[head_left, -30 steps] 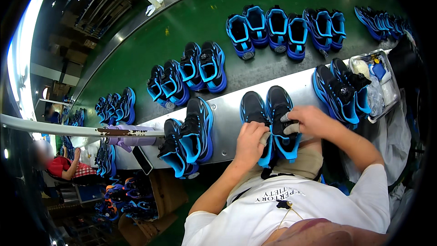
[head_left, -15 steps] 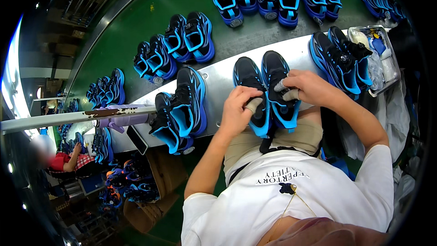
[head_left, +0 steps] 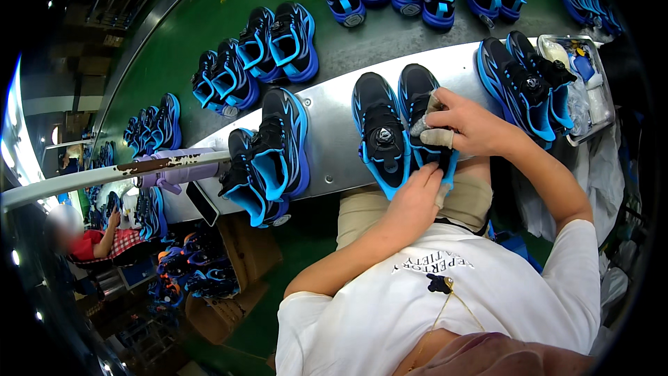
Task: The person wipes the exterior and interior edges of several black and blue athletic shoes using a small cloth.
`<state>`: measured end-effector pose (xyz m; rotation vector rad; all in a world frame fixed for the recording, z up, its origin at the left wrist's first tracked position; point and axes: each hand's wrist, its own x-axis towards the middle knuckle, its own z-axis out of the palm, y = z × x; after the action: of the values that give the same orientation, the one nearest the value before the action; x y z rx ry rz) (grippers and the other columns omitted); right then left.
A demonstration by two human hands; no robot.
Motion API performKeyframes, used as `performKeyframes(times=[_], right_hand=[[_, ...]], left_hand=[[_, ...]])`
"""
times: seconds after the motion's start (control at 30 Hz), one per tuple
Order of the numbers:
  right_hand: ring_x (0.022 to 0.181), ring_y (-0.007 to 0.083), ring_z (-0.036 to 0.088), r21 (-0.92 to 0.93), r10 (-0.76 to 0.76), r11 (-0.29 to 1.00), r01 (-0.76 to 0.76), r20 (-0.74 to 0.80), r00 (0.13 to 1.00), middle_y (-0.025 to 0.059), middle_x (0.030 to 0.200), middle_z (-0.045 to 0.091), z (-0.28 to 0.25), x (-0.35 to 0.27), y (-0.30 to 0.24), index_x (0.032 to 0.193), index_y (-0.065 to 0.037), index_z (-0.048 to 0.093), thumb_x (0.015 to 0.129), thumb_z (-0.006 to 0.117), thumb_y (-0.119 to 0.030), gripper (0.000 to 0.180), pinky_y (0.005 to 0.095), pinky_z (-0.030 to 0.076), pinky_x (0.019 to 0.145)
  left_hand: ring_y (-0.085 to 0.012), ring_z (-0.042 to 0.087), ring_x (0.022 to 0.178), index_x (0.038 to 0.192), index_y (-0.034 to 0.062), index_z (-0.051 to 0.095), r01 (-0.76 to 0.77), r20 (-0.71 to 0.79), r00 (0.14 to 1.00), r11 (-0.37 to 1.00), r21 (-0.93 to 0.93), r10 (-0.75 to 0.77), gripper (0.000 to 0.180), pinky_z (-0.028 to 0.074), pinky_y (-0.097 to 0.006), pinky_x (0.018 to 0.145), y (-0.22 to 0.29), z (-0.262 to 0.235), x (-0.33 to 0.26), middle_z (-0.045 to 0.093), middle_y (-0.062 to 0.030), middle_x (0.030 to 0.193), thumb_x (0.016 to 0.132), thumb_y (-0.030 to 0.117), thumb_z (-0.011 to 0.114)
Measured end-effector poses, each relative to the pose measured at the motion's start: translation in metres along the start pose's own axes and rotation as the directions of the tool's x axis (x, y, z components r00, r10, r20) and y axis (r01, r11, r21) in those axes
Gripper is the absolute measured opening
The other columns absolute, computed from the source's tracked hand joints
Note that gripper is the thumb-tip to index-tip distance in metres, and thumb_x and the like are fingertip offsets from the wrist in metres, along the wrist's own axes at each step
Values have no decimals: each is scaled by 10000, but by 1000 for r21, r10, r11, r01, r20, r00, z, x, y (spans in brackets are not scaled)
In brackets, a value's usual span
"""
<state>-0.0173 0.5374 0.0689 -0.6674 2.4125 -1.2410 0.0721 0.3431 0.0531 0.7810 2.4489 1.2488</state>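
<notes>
A pair of black and blue sneakers stands before me on the white bench (head_left: pixel 334 122), toes pointing away. The left sneaker (head_left: pixel 372 97) has a round dial (head_left: pixel 384 136) on its tongue and is untouched. My right hand (head_left: pixel 466 125) is closed at the tongue of the right sneaker (head_left: pixel 417 83), with pale covers on its fingertips. That hand hides the sneaker's middle. My left hand (head_left: pixel 415 202) grips the same sneaker's heel collar, fingers pressed together.
Another sneaker pair (head_left: pixel 278 146) stands left, beside a painted metal bar (head_left: pixel 174 163), a lilac bottle (head_left: pixel 167 177) and a phone (head_left: pixel 202 202). At right are a pair (head_left: pixel 511 87) and a metal tray (head_left: pixel 609 113) of small parts. More sneakers line the green belt (head_left: pixel 202 21). A person (head_left: pixel 104 240) sits far left.
My left hand has left the left sneaker and moved right to the right sneaker's heel, uncovering the left dial. My right hand stays at the right sneaker's tongue. The view has shifted slightly.
</notes>
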Motion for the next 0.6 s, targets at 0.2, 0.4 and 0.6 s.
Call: performKeyframes(times=[0.2,0.4,0.6], right_hand=[[866,310,520,-131,0,991,18,135,991,147,948,473,-9,-2,4,1015,-97,695,849,646,-194,198,370,441,787],[922,325,529,175,33,982,-66,184,982,158,997,475,-21,-12,14,984,-25,629,786,708,-151,247,364,440,775],[811,292,528,-61,25,998,-30,-76,997,136,877,492,-7,-16,6,1004,-15,614,739,748,-155,329,364,425,702]], left_hand=[[-384,549,1008,1101,-64,548,31,-39,999,988,149,-26,307,461,-418,882,-11,6,7,550,-219,1135,800,-17,584],[-309,619,760,1045,-2,615,-20,-188,982,999,-43,12,184,507,-353,692,-8,0,19,623,-166,940,871,47,580],[-123,556,591,1128,-40,571,556,467,764,89,-826,-445,288,444,-244,506,-4,-3,31,627,-95,873,978,200,515]])
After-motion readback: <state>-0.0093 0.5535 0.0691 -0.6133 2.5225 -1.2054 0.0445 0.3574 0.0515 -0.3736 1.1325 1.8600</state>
